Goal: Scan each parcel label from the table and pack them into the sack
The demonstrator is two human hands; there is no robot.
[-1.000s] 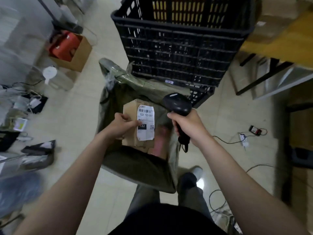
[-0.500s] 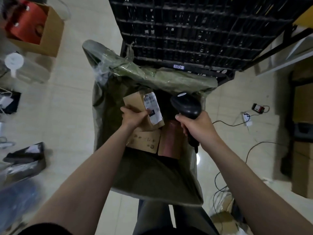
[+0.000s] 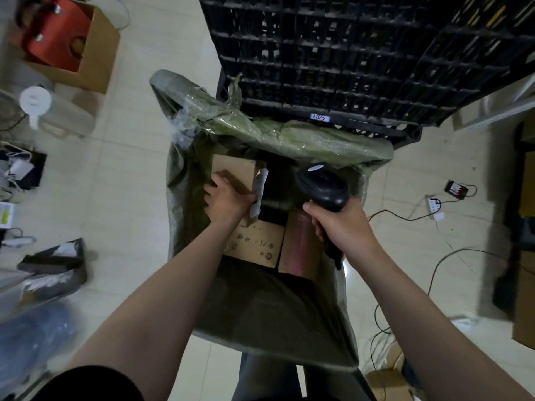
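A green woven sack stands open on the floor in front of me. My left hand grips a small cardboard parcel inside the sack's mouth; its white label now faces sideways to the right. Below it lie another cardboard box with printed marks and a reddish-brown parcel. My right hand holds a black handheld barcode scanner by its handle, over the sack's right side.
A large black plastic crate stands just behind the sack. To the left are a cardboard box with a red item, a white jug and dark bags. Cables and a power strip lie on the floor at right.
My left hand has lowered the labelled parcel into the sack and turned it, so the label faces sideways. The scanner hand stayed beside it. My view tilted down over the sack.
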